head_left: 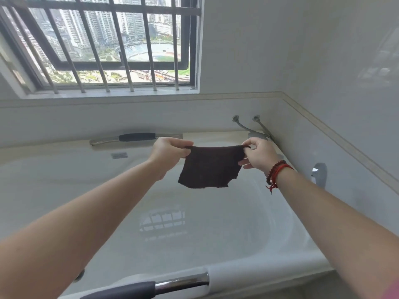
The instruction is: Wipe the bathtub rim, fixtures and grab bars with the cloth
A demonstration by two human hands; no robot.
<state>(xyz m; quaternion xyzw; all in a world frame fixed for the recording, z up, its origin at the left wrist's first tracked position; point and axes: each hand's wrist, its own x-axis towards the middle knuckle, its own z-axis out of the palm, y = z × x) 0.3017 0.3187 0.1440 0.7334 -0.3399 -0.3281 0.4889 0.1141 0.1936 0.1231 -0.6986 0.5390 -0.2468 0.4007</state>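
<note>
A: Fingers first. What have I got?

B: Left hand pinches one top corner of the cloth, right hand pinches the other. Thumb and forefinger closed on fabric on both sides; on the right the spare fingers hang loose below.

A: Cloth relative to fingers?

B: Stretched flat between the two pinches, hanging down from them, touching nothing else. It's in the air over the tub.

A: Step?

B: Looks like setup: cloth spread out, no wiping contact yet. I'd call the task barely started.

A: Next move?

B: My guess: bunch or fold the cloth into one palm, then bring it down. Nearest targets: faucet just behind the right fingers, far bar just beyond the left fingers. Near bar sits well below both hands, towards me.
</note>
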